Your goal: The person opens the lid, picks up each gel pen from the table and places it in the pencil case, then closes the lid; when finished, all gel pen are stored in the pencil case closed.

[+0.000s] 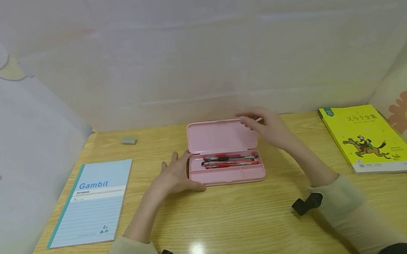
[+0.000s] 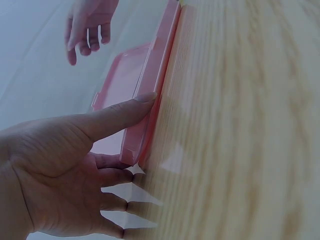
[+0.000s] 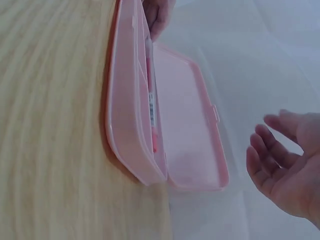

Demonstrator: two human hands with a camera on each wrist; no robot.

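Observation:
A pink pencil case (image 1: 215, 177) lies on the table with its lid (image 1: 220, 135) tilted back. Several red and black pens (image 1: 231, 164) fill its rear compartment; the front compartments hold nothing visible. My left hand (image 1: 175, 175) grips the case's left end, thumb (image 2: 127, 111) against the front wall and index finger at the end. Its other fingers spread down to the tabletop. Beside the lid's right upper corner, my right hand (image 1: 267, 129) hovers with loosely bent fingers, holding nothing. A gap shows between that hand (image 3: 290, 162) and the lid in the right wrist view.
A blue notebook (image 1: 93, 201) lies at the left on the wooden table (image 1: 236, 225). Behind it sits a small grey-green block (image 1: 129, 140). A yellow book (image 1: 373, 139) lies at the right. Pale sheeting (image 1: 187, 60) hangs behind the table's back edge.

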